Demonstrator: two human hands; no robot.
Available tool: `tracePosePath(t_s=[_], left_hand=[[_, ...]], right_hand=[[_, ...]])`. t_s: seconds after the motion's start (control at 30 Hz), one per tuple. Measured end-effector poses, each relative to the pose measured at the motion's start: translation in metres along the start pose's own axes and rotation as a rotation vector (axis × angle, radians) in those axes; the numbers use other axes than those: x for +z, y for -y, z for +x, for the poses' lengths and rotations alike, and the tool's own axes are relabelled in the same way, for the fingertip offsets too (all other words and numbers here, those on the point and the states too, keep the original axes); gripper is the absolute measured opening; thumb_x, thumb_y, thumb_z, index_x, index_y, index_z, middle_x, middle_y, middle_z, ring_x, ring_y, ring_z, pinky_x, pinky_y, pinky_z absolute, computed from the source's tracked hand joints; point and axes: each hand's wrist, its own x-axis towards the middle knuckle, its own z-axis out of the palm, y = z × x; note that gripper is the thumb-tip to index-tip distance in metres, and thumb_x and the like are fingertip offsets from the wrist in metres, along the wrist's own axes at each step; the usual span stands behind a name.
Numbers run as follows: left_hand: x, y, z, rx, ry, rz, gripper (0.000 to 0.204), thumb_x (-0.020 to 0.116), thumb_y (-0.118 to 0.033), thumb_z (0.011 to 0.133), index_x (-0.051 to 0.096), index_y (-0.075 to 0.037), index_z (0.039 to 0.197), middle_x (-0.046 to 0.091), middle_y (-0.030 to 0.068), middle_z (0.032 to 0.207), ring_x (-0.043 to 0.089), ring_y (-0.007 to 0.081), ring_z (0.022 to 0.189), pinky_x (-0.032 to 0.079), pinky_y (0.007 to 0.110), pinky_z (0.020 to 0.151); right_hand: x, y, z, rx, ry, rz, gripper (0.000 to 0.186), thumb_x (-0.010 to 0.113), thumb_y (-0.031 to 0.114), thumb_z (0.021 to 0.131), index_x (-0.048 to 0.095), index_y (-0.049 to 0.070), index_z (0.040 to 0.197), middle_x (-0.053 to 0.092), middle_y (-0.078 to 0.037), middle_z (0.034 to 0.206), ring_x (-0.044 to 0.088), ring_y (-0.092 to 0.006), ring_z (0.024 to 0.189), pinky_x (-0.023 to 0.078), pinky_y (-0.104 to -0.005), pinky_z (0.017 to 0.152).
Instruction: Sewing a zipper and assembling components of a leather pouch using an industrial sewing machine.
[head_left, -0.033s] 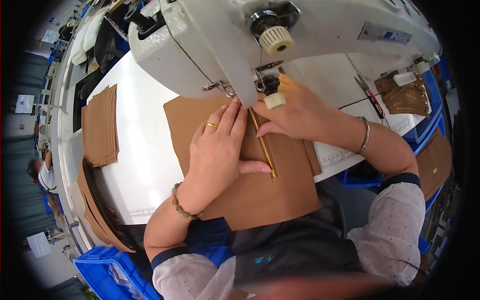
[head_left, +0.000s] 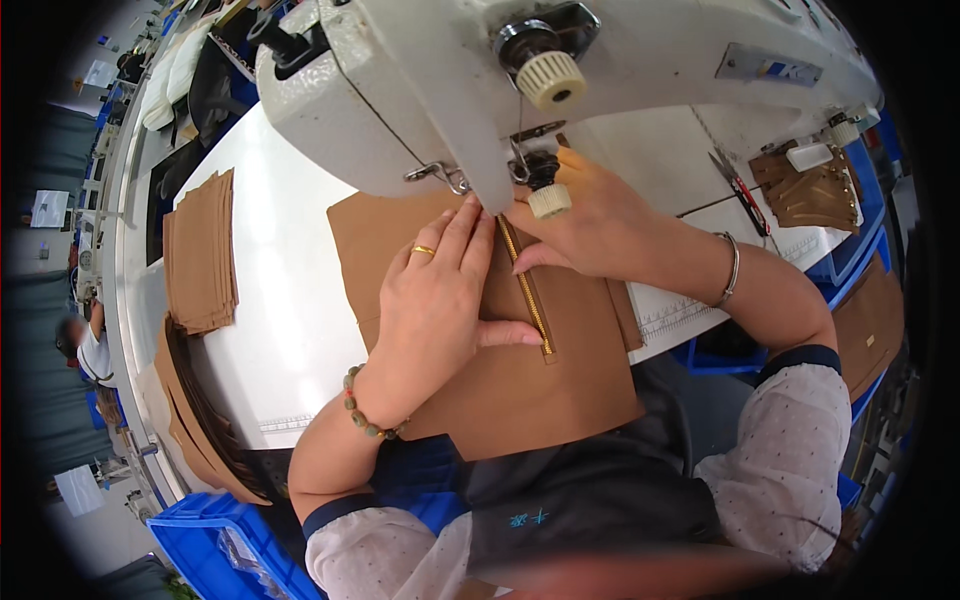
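A brown panel [head_left: 585, 400] with a gold zipper [head_left: 530, 295] set into it lies under the white sewing machine's [head_left: 420, 90] head. My left hand [head_left: 435, 290] rests flat and open on the panel left of the zipper, fingertips by the presser area, thumb stretched toward the zipper's lower end. My right hand [head_left: 575, 225] lies open on the panel right of the zipper, thumb touching near the zipper; its fingertips are partly hidden behind the machine.
Brown piece stacks [head_left: 198, 255] sit left on the white table [head_left: 285, 370]. Scissors [head_left: 745, 195] and zippered pieces [head_left: 805, 200] lie right. Blue bins [head_left: 190, 530] stand lower left and right. A distant person [head_left: 92, 350] works far left.
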Motion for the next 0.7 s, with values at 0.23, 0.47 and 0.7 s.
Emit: tracePosePath(t_s=[0.23, 0.47, 0.7], left_hand=[[0.001, 0.001, 0.001, -0.021, -0.003, -0.003, 0.115, 0.073, -0.077, 0.058, 0.06, 0.005, 0.137, 0.06, 0.017, 0.145, 0.06, 0.0331, 0.129, 0.049, 0.042, 0.106], [0.001, 0.0, -0.001, -0.034, 0.009, -0.031, 0.117, 0.073, -0.077, 0.059, 0.057, 0.006, 0.14, 0.058, 0.0171, 0.148, 0.057, 0.0337, 0.132, 0.047, 0.043, 0.108], [0.0, -0.005, -0.004, -0.039, -0.011, -0.021, 0.108, 0.073, -0.072, 0.064, 0.058, 0.004, 0.14, 0.058, 0.0158, 0.147, 0.056, 0.0326, 0.134, 0.047, 0.044, 0.108]], right_hand=[[0.001, -0.003, 0.001, 0.021, 0.013, 0.002, 0.049, 0.082, 0.042, 0.074, 0.068, 0.008, 0.107, 0.068, -0.004, 0.1, 0.061, -0.0253, 0.1, 0.046, -0.0392, 0.097], [-0.006, 0.002, -0.002, -0.021, -0.123, -0.122, 0.046, 0.08, 0.048, 0.077, 0.069, 0.011, 0.103, 0.065, -0.003, 0.092, 0.06, -0.0208, 0.088, 0.047, -0.037, 0.087], [-0.015, 0.008, -0.002, 0.131, 0.209, -0.151, 0.052, 0.078, 0.05, 0.082, 0.07, 0.011, 0.114, 0.067, -0.006, 0.105, 0.061, -0.0268, 0.09, 0.049, -0.0404, 0.087]])
